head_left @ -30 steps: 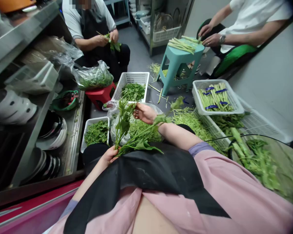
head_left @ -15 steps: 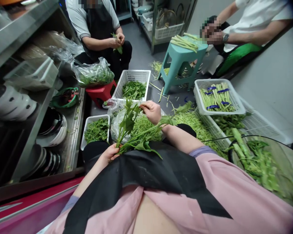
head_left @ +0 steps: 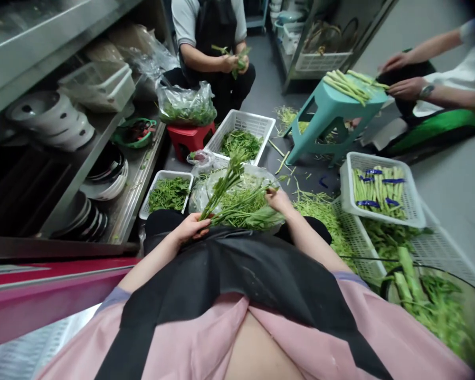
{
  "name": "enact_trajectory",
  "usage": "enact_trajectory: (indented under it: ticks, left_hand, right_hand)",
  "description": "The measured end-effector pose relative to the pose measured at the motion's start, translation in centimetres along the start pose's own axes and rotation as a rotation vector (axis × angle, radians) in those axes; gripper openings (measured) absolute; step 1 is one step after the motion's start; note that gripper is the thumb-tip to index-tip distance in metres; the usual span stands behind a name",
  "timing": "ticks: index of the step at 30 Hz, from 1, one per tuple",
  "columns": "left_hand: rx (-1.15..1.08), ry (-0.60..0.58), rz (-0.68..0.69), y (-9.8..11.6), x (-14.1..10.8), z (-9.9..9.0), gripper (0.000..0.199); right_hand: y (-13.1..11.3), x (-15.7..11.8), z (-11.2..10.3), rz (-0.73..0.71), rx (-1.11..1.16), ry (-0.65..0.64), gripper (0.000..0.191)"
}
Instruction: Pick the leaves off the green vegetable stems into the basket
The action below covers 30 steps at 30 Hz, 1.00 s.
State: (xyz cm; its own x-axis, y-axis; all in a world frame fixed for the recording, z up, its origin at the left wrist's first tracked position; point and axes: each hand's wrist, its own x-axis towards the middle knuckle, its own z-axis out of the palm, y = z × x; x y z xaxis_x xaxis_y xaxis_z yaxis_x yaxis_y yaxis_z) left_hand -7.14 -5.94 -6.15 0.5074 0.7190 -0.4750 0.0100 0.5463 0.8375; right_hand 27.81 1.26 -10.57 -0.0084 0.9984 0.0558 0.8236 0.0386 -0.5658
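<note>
My left hand (head_left: 193,227) is closed around the lower stems of a bunch of leafy greens (head_left: 220,191), held above my lap. Some stalks of the bunch point up and forward, others spread to the right. My right hand (head_left: 279,200) pinches at the tip of one of the right-hand stalks, fingertips together; the exact piece between them is small. Below and beyond both hands lies a clear plastic bag (head_left: 199,194) with thin cut stems (head_left: 243,199) in it. A small white basket (head_left: 143,211) of picked leaves stands left of the bag.
A larger white basket (head_left: 267,122) with leaves stands ahead, near a red stool (head_left: 186,138) bearing bagged greens. Two co-workers sit beyond, one by a teal stool (head_left: 312,121) with long stalks. Trimmings (head_left: 320,211) and stacked baskets (head_left: 414,208) lie right; metal shelving (head_left: 142,182) lines the left.
My right hand has moved right and slightly down, away from the bunch's upright leaves to its right-hand stalks. My left hand keeps its hold. The view has turned somewhat left.
</note>
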Motion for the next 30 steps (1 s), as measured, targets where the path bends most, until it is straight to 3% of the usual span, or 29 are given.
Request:
enact_trajectory:
  ticks: [2, 4, 6, 7, 8, 10, 12, 14, 16, 20, 25, 30]
  left_hand:
    - [0.061, 0.016, 0.026, 0.1, 0.2, 0.4, 0.069]
    - [0.104, 0.021, 0.047, 0.0, 0.5, 0.8, 0.068]
    - [0.139, 0.026, 0.057, 0.1, 0.7, 1.4, 0.065]
    - [0.159, 0.032, 0.061, 0.2, 0.8, 1.7, 0.062]
    - [0.183, 0.042, 0.066, 0.4, 0.9, 2.1, 0.059]
    - [0.242, 0.071, 0.085, 1.0, 1.1, 2.8, 0.050]
    - [0.316, 0.107, 0.115, 1.6, 1.4, 3.5, 0.042]
    - [0.397, 0.141, 0.160, 2.0, 1.6, 4.0, 0.038]
    - [0.483, 0.170, 0.207, 2.1, 1.8, 4.3, 0.035]
    - [0.678, 0.257, 0.290, 2.2, 2.1, 4.7, 0.029]
    - [0.950, 0.349, 0.291, 2.7, 2.0, 5.2, 0.038]
    - [1.208, 0.391, 0.226, 3.2, 1.9, 5.4, 0.044]
  right_hand:
    - [1.3, 0.0, -2.6, 0.139, 0.055, 0.175, 0.025]
    - [1.1, -0.3, -5.5, 0.260, 0.200, 0.491, 0.030]
    - [-1.1, -1.3, -7.3, 0.219, 0.327, 0.771, 0.031]
    - [-2.9, -2.1, -7.7, 0.120, 0.347, 0.808, 0.032]
    - [-4.9, -2.9, -7.6, 0.003, 0.352, 0.734, 0.030]
    - [-8.8, -4.5, -6.4, -0.202, 0.360, 0.319, 0.025]
    - [-11.7, -5.4, -4.7, -0.200, 0.405, -0.027, 0.022]
    - [-13.2, -5.5, -3.1, -0.117, 0.496, -0.179, 0.022]
    - [-13.5, -5.3, -2.1, -0.066, 0.593, -0.161, 0.023]
    - [-13.2, -5.1, -2.0, -0.111, 0.570, 0.059, 0.022]
    - [-12.8, -5.7, -2.8, -0.374, 0.187, 0.265, 0.023]
    - [-12.2, -4.2, -4.5, -0.705, -0.299, 0.176, 0.026]
